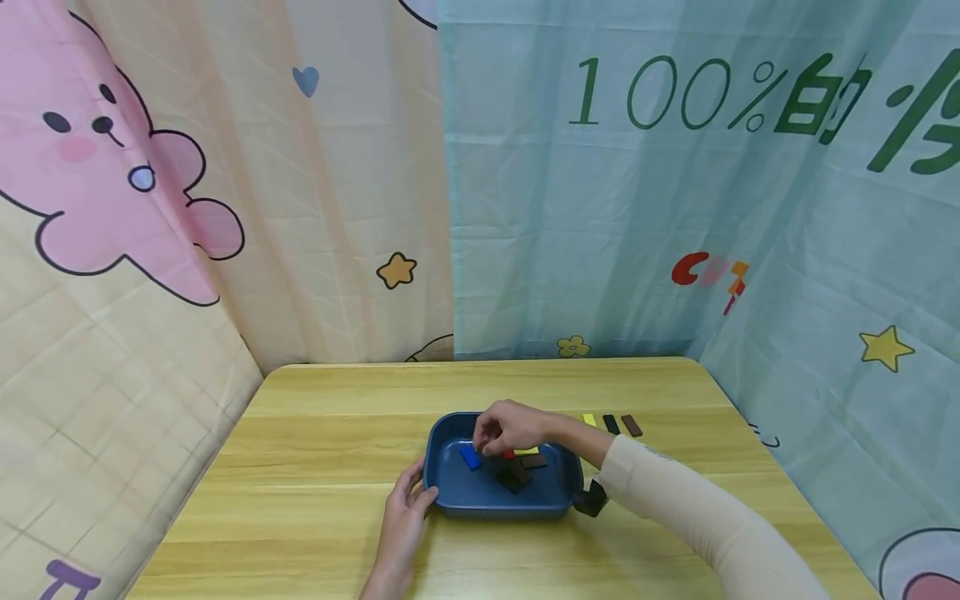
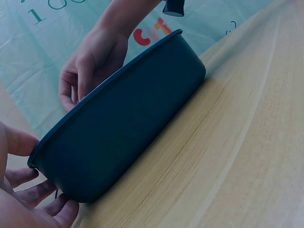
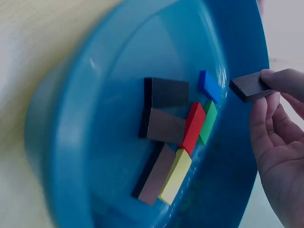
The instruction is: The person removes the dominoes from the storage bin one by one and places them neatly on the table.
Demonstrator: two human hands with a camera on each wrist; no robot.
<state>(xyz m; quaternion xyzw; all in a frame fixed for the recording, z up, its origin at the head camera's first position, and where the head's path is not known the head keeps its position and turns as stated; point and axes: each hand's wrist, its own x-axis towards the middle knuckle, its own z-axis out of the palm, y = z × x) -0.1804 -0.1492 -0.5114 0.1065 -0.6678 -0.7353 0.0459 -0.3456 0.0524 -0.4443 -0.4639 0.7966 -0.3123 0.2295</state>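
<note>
A blue plastic basin (image 1: pixel 506 510) stands on the wooden table. At its left end my left hand (image 1: pixel 405 508) holds the outside, the thumb by the rim and the other fingers against the wall below. Over the basin, my right hand (image 1: pixel 513 427) pinches a dark rectangular block (image 3: pixel 249 87) between thumb and fingers. Inside lie a blue block (image 3: pixel 209 86), a green block (image 3: pixel 207 122), a red block (image 3: pixel 193 126), a yellow block (image 3: pixel 175 175), a black block (image 3: pixel 169 92) and two brown blocks, one beside the red (image 3: pixel 165 126), the other along the yellow (image 3: pixel 156 173).
On the table (image 1: pixel 330 425) behind the right forearm, a yellow block (image 1: pixel 588 420), a black block (image 1: pixel 611 424) and a brown block (image 1: pixel 632 426) lie in a row. A black device (image 1: pixel 591 500) sits by the right wrist. Printed curtains (image 1: pixel 360 183) enclose the table's back and sides.
</note>
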